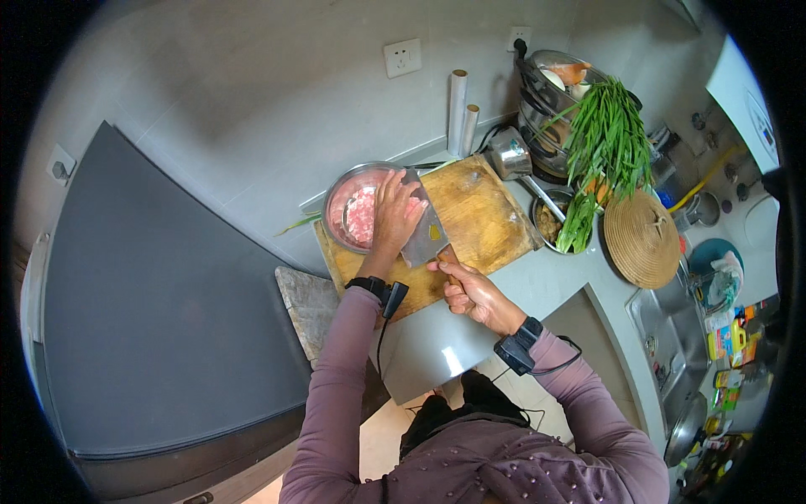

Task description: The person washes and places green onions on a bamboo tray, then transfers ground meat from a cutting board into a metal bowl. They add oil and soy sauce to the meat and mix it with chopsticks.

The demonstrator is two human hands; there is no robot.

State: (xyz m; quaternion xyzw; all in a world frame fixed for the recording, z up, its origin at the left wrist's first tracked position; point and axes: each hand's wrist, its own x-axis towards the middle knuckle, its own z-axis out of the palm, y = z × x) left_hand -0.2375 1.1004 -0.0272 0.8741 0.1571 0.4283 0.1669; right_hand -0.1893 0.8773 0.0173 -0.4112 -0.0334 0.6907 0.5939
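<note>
My right hand (475, 293) grips the wooden handle (448, 255) of a Chinese cleaver. The cleaver's broad blade (423, 242) is tilted over the right rim of a stainless steel bowl (335, 228). Chopped pink meat (361, 214) lies in the bowl. My left hand (393, 217) reaches over the rim with its fingers extended and lies against the blade, covering part of it. Whether the left fingertips touch meat is hard to tell. Under the bowl and cleaver is a worn wooden cutting board (478, 211).
Right of the board stand a metal ladle (510, 154), a bowl of brown food (546, 222), leafy greens (607, 138) on a steamer pot (532, 107) and a woven lid (642, 239). A sink (680, 334) is further right. A dark grey panel (176, 302) flanks the left.
</note>
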